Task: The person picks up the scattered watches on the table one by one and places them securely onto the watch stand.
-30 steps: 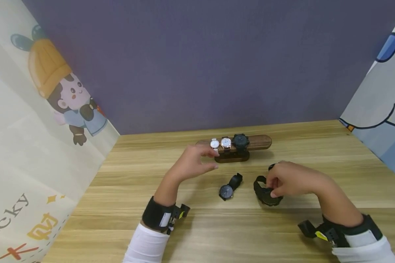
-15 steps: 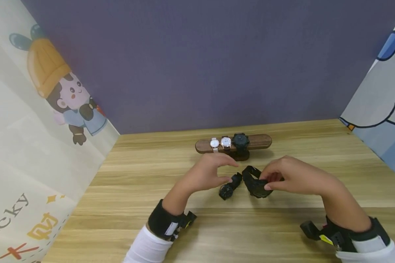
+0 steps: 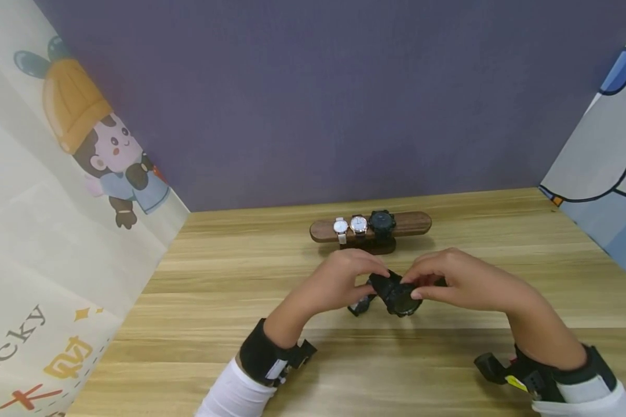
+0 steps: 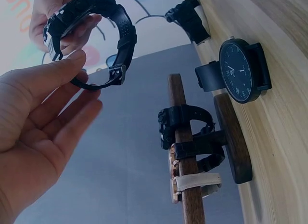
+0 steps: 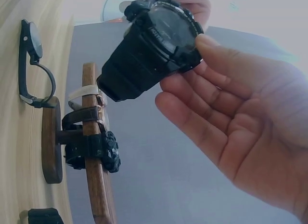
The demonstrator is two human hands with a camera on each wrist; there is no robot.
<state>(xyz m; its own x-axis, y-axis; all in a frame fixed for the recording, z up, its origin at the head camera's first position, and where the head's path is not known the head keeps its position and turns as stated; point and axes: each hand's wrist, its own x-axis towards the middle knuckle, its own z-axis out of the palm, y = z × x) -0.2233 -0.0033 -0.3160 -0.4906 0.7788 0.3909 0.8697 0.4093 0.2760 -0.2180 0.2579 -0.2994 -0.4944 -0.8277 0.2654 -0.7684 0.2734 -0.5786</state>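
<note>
A chunky black wristwatch (image 3: 403,300) is held just above the table, its strap buckled in a loop. My right hand (image 3: 461,281) pinches its case by the edge, thumb against the rim in the right wrist view. From the other side, my left hand (image 3: 339,281) pinches the strap (image 4: 126,46) between thumb and fingertips. Under the left fingers lies a second black-strapped watch (image 3: 361,305), partly covered in the head view; its dark dial (image 4: 236,70) shows clearly in the left wrist view. Another black watch (image 4: 188,19) rests on the table, mostly hidden behind my right hand in the head view.
Behind the hands stands a dark wooden watch stand (image 3: 414,223). Along its bar sit a white-strapped watch (image 3: 341,227), a rose-gold-rimmed watch (image 3: 359,224) and a large black watch (image 3: 382,222). A grey-purple panel (image 3: 344,104) rises at the table's back edge.
My right hand has brought the black watch leftward and turned it. My left hand has moved right and down from beside the stand and now grips its strap.
</note>
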